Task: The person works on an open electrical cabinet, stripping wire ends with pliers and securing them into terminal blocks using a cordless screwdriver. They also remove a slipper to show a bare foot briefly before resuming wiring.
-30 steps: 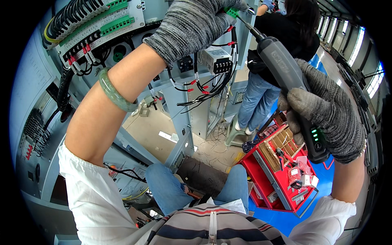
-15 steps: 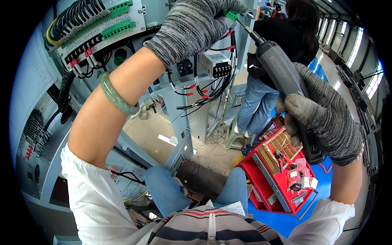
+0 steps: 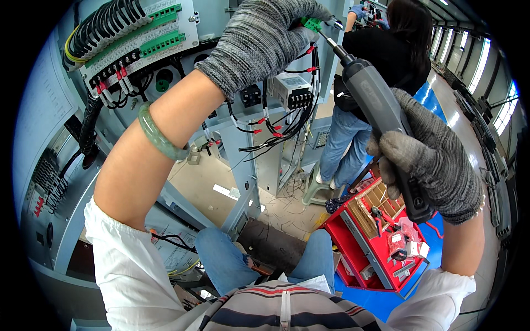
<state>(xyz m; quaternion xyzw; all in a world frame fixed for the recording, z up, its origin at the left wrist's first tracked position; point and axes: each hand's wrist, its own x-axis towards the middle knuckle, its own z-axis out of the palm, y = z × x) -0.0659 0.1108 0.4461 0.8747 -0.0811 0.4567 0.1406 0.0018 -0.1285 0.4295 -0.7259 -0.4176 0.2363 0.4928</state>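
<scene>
My left hand (image 3: 265, 41), in a grey knitted glove, is closed around a small green terminal block (image 3: 312, 23) at the top of the view. Its fingers partly cover the block. In my gloved right hand (image 3: 436, 154) is a dark grey electric screwdriver (image 3: 375, 96), gripped by its handle and slanting up to the left. The thin bit (image 3: 327, 38) points at the green block; whether the tip sits in a screw I cannot tell. Below my left hand, black wires (image 3: 276, 144) with red crimped ends hang beside a white power module (image 3: 295, 88) fixed to the grey cabinet frame.
A board with green terminal strips (image 3: 163, 44) and bundled black wires is mounted at upper left. On the right stands a red tool cart (image 3: 359, 245) holding pliers and small bags. Another person (image 3: 381, 60) in a black top works just beyond, on a green stool (image 3: 317, 190).
The screwdriver and my right hand have shifted slightly left. My left hand keeps hold of the green terminal block, nearly in the same place.
</scene>
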